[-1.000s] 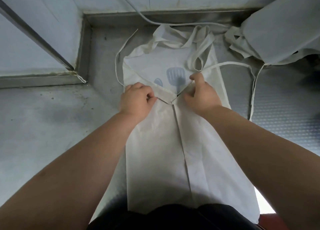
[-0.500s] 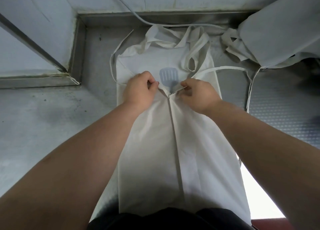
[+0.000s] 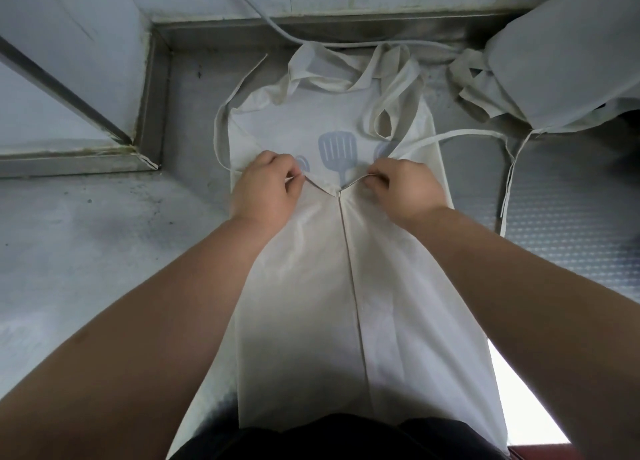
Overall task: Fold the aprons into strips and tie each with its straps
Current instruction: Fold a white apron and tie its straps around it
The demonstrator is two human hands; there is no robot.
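A cream apron (image 3: pixel 311 286) lies lengthwise on the steel counter, its two long sides folded in and meeting at a centre seam. A blue spatula print (image 3: pixel 337 151) shows on the bib. My left hand (image 3: pixel 265 186) pinches the top corner of the left flap. My right hand (image 3: pixel 403 186) pinches the top corner of the right flap. The neck strap (image 3: pixel 332 82) lies bunched at the far end. One waist strap (image 3: pixel 219 130) loops on the left, the other (image 3: pixel 485 135) trails off to the right.
A pile of pale aprons (image 3: pixel 561 54) sits at the back right with straps hanging. A grey cable (image 3: pixel 277 28) runs along the back wall. A raised steel ledge (image 3: pixel 152 89) borders the counter (image 3: pixel 86 252) at left and rear. A ribbed mat (image 3: pixel 571 217) lies to the right.
Both hands have drawn the flap corners apart and slightly outward, so more of the blue print shows between them. The view has shifted a little.
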